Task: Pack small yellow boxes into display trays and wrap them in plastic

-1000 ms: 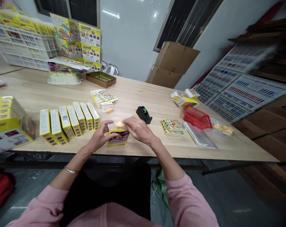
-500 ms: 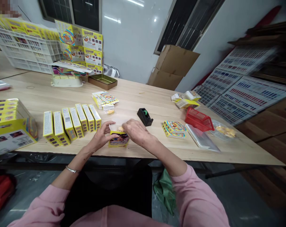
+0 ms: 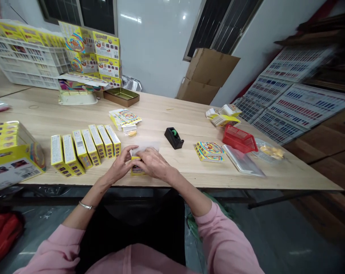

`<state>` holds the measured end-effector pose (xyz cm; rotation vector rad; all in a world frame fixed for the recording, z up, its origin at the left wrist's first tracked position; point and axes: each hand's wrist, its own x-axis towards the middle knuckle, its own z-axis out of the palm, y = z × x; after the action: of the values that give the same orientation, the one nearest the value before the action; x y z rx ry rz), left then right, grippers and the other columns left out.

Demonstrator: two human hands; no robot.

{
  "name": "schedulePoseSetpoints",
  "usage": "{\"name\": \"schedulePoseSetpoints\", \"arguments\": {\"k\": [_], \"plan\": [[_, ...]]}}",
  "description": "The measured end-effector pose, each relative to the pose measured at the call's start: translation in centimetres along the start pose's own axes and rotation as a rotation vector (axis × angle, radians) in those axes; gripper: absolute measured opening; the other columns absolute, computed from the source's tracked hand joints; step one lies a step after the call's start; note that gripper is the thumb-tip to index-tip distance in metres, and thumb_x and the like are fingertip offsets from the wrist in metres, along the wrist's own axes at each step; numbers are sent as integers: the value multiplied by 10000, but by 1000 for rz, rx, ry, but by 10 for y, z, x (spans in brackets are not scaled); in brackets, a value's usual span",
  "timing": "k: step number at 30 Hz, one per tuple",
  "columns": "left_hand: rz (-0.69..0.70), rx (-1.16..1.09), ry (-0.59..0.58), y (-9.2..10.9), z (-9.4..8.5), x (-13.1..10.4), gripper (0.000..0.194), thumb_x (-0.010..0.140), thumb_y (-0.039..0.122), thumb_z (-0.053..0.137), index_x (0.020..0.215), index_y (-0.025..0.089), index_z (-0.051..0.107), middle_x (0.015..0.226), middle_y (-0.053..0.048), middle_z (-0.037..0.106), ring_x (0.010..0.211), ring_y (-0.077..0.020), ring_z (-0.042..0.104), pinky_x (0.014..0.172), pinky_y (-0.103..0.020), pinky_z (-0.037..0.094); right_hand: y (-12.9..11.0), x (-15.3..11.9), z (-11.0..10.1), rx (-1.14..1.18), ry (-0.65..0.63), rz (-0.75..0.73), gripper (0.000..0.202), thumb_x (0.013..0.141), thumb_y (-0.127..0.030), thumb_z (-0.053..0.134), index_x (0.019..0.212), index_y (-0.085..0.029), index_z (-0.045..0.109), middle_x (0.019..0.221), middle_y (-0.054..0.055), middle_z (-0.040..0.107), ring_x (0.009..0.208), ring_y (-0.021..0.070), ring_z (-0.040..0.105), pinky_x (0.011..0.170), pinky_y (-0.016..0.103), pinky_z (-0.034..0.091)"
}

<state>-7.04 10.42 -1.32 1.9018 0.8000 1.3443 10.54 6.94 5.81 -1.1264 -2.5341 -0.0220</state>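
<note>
In the head view, my right hand (image 3: 155, 163) has moved across the small box (image 3: 137, 171), hiding the yellow piece, which I judge is at or inside its opening. My left hand (image 3: 118, 169) grasps the box's left side; the box sits beneath my right fingers, whose hold I cannot tell.

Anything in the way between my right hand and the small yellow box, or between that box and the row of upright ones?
Nothing visible separates your right hand from the small yellow box; its fingers are over the top. Toward the row of upright boxes, only your left hand stands between.
</note>
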Motion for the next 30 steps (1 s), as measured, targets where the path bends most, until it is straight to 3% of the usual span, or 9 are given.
{"name": "schedulePoseSetpoints", "arguments": {"k": [2, 5, 7, 11, 16, 20, 25, 27, 30], "plan": [[24, -114, 38, -7, 2, -3, 510, 856, 384, 695, 1280, 249, 446, 839, 24, 555, 674, -100, 548, 663, -225, 504, 1, -11, 5, 103, 234, 12, 240, 972, -313, 575, 1122, -133, 626, 1043, 139, 694, 1028, 243, 623, 945, 398, 486], [48, -211, 108, -18, 7, -4, 534, 809, 378, 760, 1203, 263, 419, 913, 9, 615, 763, -110, 632, 730, -247, 539, 15, -29, 18, 270, 668, 207, 283, 892, -326, 686, 1116, -178, 596, 1138, 135, 648, 1114, 254, 592, 989, 427, 489], [38, -205, 121, -22, 10, -3, 510, 790, 418, 773, 1153, 251, 456, 944, -8, 640, 828, -130, 662, 758, -268, 553, 27, -35, 30, 462, 800, 324, 351, 847, -346, 730, 1126, -187, 589, 1146, 123, 632, 1083, 242, 610, 946, 411, 529], [-5, -117, 101, -21, 10, 0, 490, 793, 521, 732, 1137, 219, 561, 1127, -82, 664, 969, -183, 666, 836, -326, 564, 43, -32, 54, 765, 814, 333, 400, 822, -355, 746, 1160, -186, 617, 1182, 111, 620, 1058, 209, 630, 922, 352, 552], [-54, 94, 23, -10, -3, 3, 406, 881, 522, 610, 1123, 201, 664, 1143, -87, 692, 940, -193, 654, 805, -314, 552, 45, -30, 65, 744, 849, 329, 352, 805, -384, 759, 1089, -190, 683, 1129, 108, 623, 1074, 222, 615, 947, 368, 531], [-67, 142, 28, 1, -9, 8, 451, 960, 541, 449, 1018, 202, 740, 1142, -93, 706, 1144, -247, 603, 1006, -401, 479, 48, -36, 56, 669, 714, 299, 182, 893, -353, 653, 947, -206, 745, 1146, 103, 612, 1060, 209, 615, 973, 374, 505], [-171, -88, 102, -2, -5, 13, 328, 858, 500, 656, 979, 197, 694, 979, -67, 713, 925, -197, 654, 875, -343, 530, 52, -38, 44, 660, 640, 294, 176, 920, -318, 593, 863, -214, 723, 972, 68, 630, 950, 195, 596, 907, 371, 506], [-193, -240, 123, -5, -3, 14, 379, 829, 448, 710, 1133, 245, 609, 948, -24, 696, 826, -145, 653, 803, -291, 540, 52, -36, 46, 800, 682, 325, 164, 863, -334, 663, 977, -217, 675, 905, 33, 617, 843, 165, 595, 816, 322, 527], [-179, -306, 102, -5, -2, 15, 455, 835, 394, 722, 1242, 288, 549, 1000, -13, 700, 870, -131, 666, 839, -288, 542, 52, -33, 48, 954, 730, 345, 415, 811, -337, 709, 1189, -235, 573, 894, 2, 606, 754, 136, 588, 733, 279, 528]]}}
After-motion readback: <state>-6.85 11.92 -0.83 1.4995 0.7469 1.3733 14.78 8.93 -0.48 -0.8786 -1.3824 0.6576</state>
